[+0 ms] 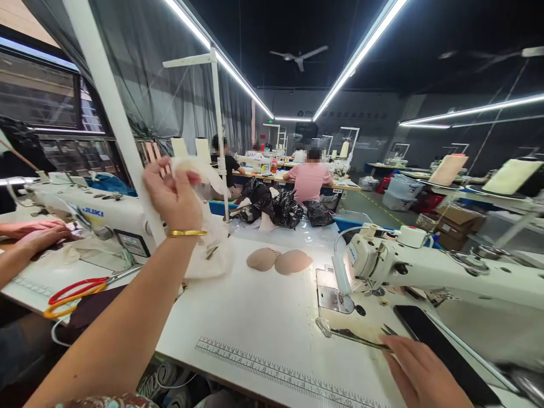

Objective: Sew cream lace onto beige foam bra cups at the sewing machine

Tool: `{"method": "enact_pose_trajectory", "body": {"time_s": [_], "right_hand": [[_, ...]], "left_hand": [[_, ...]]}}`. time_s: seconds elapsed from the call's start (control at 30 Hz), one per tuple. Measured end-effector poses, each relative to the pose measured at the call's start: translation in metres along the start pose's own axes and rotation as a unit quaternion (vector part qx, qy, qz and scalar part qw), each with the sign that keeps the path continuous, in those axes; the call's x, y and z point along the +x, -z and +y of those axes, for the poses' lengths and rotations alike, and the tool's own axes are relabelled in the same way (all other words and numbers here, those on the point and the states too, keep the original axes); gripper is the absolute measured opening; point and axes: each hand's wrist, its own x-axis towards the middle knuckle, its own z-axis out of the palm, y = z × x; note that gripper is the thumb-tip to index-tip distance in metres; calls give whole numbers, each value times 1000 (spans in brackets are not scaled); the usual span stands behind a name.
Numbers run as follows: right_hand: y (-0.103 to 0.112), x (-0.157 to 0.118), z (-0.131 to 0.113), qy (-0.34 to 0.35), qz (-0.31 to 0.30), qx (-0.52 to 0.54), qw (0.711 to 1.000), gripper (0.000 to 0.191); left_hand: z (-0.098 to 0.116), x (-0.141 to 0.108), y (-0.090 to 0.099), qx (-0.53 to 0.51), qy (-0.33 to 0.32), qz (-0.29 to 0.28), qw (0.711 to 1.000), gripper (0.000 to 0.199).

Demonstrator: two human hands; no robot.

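Observation:
My left hand (pixel 174 195), with a gold bracelet at the wrist, is raised over the left of the table, its fingers closed on thin white fabric (pixel 215 255). The cloth hangs down to the tabletop, partly hidden behind my wrist. On the white table lie two beige molded bra cups (pixel 293 262), side by side and touching. At the lower right my right hand (pixel 420 368) is closed around a slim dark metal tool (pixel 361 338) with pointed tips, resembling thread snips. It is beside the sewing machine's needle plate (pixel 335 299); its fingers are partly hidden.
A sewing machine (pixel 399 260) stands on the right, with a black phone (pixel 442 351) before it. Red and orange scissors (pixel 76 294) lie left, near another person's hands (pixel 42 232) at a second machine (pixel 102 212). Black plastic bags (pixel 284 207) sit beyond the table.

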Motion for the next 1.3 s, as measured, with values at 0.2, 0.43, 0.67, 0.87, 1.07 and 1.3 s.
{"method": "enact_pose_trajectory", "body": {"time_s": [0.2,0.43,0.67,0.87,1.07,1.3], "right_hand": [[-6,-11,55,-23,48,-169,984,38],[3,11,2,-159,-16,55,986,27],[5,37,-96,-22,-30,131,991,20],[-25,57,-107,59,67,-82,993,27],[-13,57,-103,53,50,-64,995,39],[16,10,-13,-11,64,-174,983,37]], "left_hand": [[55,-27,6,-81,-34,-91,992,54],[32,-166,-6,-181,257,-672,670,50],[18,-223,-11,-350,381,-702,490,90],[30,-230,-12,-351,371,-712,481,110],[27,-194,-5,-226,254,-776,531,99],[-11,-110,16,93,-123,-426,891,47]]}}
